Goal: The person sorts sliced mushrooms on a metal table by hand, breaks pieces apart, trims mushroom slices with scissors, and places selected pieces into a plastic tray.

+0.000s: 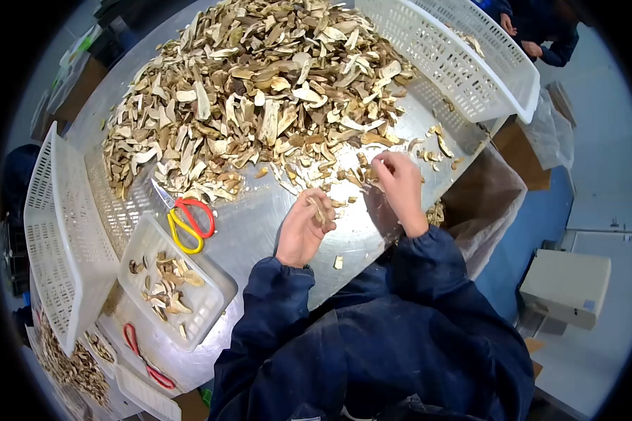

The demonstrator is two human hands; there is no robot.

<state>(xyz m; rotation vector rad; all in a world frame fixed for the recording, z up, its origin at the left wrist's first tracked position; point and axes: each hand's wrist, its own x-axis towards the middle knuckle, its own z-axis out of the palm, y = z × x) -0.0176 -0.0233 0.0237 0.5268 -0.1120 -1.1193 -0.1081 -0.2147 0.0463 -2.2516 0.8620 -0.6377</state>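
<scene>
A large pile of dried mushroom slices [260, 91] covers the far part of the metal table [260, 217]. My left hand [306, 226] is raised over the near part of the table, its fingers curled round a pale mushroom slice [318, 209]. To its right, my right hand [400, 186] is closed in a pinch at the near edge of the scattered pieces; whatever lies between its fingertips is too small to make out. A small pale piece [338, 262] lies on the metal below and between my hands.
Scissors with red and yellow handles [189, 223] lie left, above a white tray [221, 298] of slices. Red-handled scissors [146, 356] lie lower. White baskets [84, 238] stand left and far right. A lined box [495, 189] is right. Another person's hands [531, 48] show top right.
</scene>
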